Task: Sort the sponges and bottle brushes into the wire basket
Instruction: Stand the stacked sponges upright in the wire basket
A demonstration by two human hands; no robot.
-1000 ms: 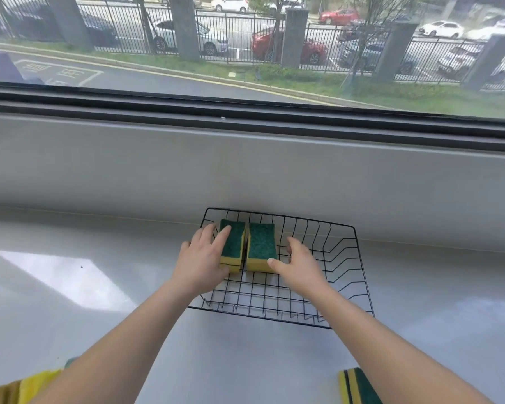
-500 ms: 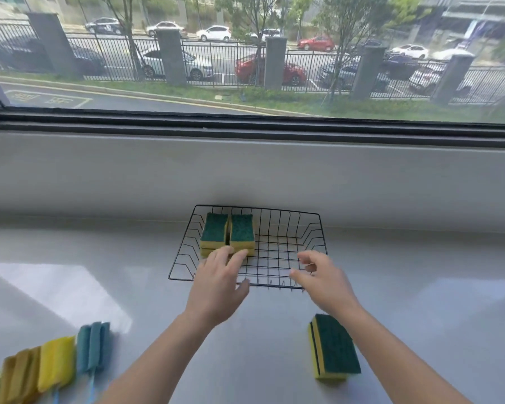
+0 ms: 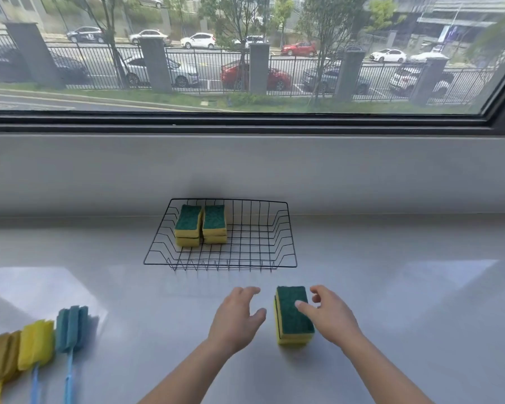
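A black wire basket (image 3: 283,228) stands on the grey counter by the wall. In its back left part sit two stacks of yellow sponges with green scouring tops (image 3: 200,224). Nearer to me a further stack of two such sponges (image 3: 293,316) lies on the counter. My right hand (image 3: 329,314) is just right of this stack with its thumb over the green top and fingers spread. My left hand (image 3: 236,319) hovers left of the stack, fingers relaxed, a small gap apart from it. Sponge bottle brushes (image 3: 38,342), blue, yellow and ochre, lie at the lower left.
The grey counter (image 3: 405,301) runs wide to both sides, with a low wall and a window behind the basket. A bright patch of light falls on the left part of the counter.
Both hands have pulled back from the basket toward me and now flank the sponge stack on the counter. The view has tilted, bringing the brushes at the left into sight.
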